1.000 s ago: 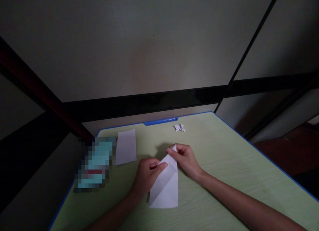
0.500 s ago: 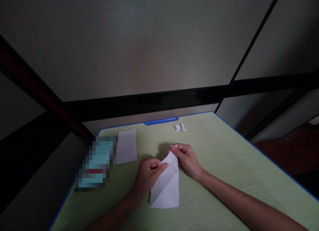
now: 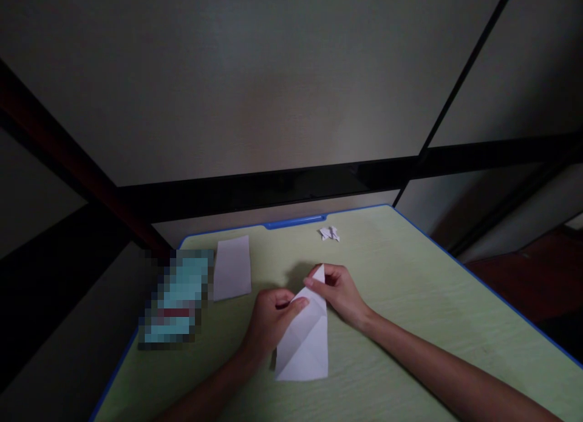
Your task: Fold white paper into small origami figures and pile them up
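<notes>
A white sheet of paper [image 3: 306,349] with diagonal creases is held between my two hands, its upper end folded to a slanted point. My left hand [image 3: 271,322] pinches the slanted left edge, thumb on top and fingers behind. Close to the pointed tip, my right hand [image 3: 341,294] grips the paper with its thumb pressed across the front; some of its fingers are hidden behind the sheet. Farther back on the table lies a small folded white paper piece [image 3: 329,233].
The pale green table [image 3: 410,325] has a blue edge and a blue strip [image 3: 296,221] at the back. A blank white sheet [image 3: 232,268] lies at the left, beside a blurred turquoise item [image 3: 177,297]. A panelled wall [image 3: 273,94] rises behind.
My right thumb has slid slightly down and left from the paper's tip, leaving the point more visible. My left hand keeps nearly the same place.
</notes>
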Motion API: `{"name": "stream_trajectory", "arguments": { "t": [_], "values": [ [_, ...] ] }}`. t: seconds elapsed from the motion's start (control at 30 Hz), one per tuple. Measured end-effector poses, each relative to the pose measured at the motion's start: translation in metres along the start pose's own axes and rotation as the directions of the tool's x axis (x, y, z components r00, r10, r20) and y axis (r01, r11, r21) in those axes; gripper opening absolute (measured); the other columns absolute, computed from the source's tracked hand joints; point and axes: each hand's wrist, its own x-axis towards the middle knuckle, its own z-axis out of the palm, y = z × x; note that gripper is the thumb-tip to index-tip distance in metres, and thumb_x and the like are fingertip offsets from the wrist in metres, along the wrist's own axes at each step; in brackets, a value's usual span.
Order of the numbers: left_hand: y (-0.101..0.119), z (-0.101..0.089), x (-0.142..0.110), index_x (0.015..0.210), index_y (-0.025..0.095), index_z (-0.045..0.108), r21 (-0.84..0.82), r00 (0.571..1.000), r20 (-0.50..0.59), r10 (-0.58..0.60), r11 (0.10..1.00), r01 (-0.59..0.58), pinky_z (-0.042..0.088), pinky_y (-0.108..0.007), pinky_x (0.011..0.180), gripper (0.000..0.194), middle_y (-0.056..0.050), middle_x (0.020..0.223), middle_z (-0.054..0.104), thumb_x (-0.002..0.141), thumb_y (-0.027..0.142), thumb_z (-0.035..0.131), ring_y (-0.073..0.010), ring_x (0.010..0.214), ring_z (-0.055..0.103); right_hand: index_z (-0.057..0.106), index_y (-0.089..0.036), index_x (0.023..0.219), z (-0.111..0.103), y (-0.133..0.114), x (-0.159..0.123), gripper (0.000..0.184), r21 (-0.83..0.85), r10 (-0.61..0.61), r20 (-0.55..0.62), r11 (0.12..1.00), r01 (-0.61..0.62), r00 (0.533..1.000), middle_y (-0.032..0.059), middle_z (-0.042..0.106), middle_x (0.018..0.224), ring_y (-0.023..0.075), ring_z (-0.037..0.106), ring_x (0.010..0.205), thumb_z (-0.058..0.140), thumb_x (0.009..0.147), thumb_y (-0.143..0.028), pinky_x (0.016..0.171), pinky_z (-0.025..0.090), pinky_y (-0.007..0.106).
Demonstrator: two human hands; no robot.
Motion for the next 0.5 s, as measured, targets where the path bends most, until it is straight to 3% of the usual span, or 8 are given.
{"name": "stream_trajectory", "arguments": {
  "t": [0.07,0.23,0.4,0.5],
  "values": [
    [-0.0009,0.0002,0.0002,0.042,0.013,0.045,-0.006,1.000,0.000,-0.002,1.000,0.002,0.024,-0.017,0.037,0.026,0.004,0.042,0.040,0.056,0.032,0.056,-0.0068,0.041,0.035,0.053,-0.012,0.051,0.0014,0.0000,-0.0017,0.026,-0.031,0.039,0.026,0.999,-0.038,0.999,-0.0054,0.047,0.044,0.0047,0.037,0.040,0.071,0.047,-0.030,0.038,0.028,0.017],
    [-0.0020,0.0007,0.0001,0.043,0.013,0.046,-0.007,1.000,0.009,0.001,1.000,-0.001,0.025,-0.017,0.038,0.025,0.004,0.043,0.042,0.057,0.031,0.055,-0.0071,0.042,0.037,0.054,-0.011,0.052,0.0037,0.0003,-0.0047,0.023,-0.030,0.091,0.048,0.996,-0.090,0.995,-0.0051,0.048,0.044,0.0043,0.037,0.038,0.069,0.050,-0.029,0.037,0.027,0.017],
    [0.0000,0.0016,-0.0008,0.041,0.013,0.046,0.004,1.000,0.000,0.002,1.000,-0.002,0.025,-0.018,0.038,0.025,0.004,0.042,0.041,0.056,0.030,0.056,-0.0070,0.041,0.036,0.051,-0.012,0.047,0.0028,0.0022,-0.0035,0.026,0.037,0.052,0.070,0.998,-0.055,0.996,-0.0060,0.044,0.042,0.0036,0.034,0.037,0.070,0.050,-0.031,0.036,0.023,0.017],
    [0.0015,0.0020,-0.0011,0.041,0.013,0.045,-0.004,1.000,-0.004,-0.013,1.000,0.013,0.024,-0.018,0.038,0.025,0.004,0.041,0.041,0.056,0.030,0.056,-0.0068,0.040,0.036,0.050,-0.012,0.047,0.0009,0.0068,-0.0012,0.032,0.121,0.089,0.088,0.988,-0.099,0.992,-0.0049,0.044,0.041,0.0040,0.035,0.036,0.065,0.056,-0.038,0.036,0.023,0.018]
  ]
}}
